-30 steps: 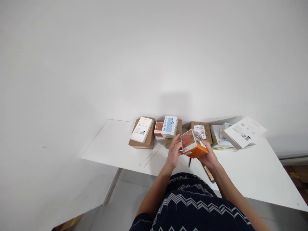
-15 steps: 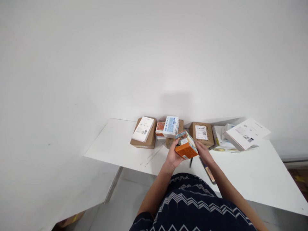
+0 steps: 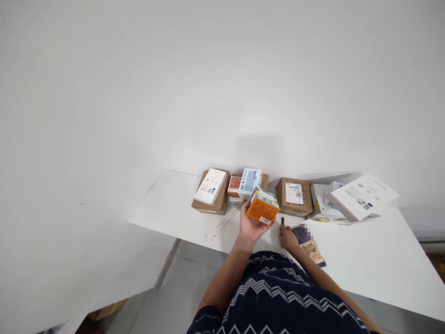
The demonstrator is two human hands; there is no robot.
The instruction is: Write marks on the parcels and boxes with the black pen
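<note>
My left hand (image 3: 249, 227) holds a small orange box (image 3: 262, 207) from below, lifted above the white table (image 3: 365, 250). A barcode shows on the box's near side. My right hand (image 3: 287, 236) rests low on the table with its fingers pinched round a thin dark pen-like object (image 3: 282, 221). A phone with a picture on its case (image 3: 310, 242) lies just right of that hand.
Along the wall stand a brown carton with a white box on it (image 3: 210, 197), a blue-and-white box (image 3: 251, 182) on another carton, a brown parcel with a label (image 3: 294, 196), and white packages (image 3: 361, 195) at the right. A second white table (image 3: 104, 278) sits lower left.
My right hand let go of the orange box and dropped to the table, onto the dark pen-like object. My left hand now carries the box alone, shifted slightly left.
</note>
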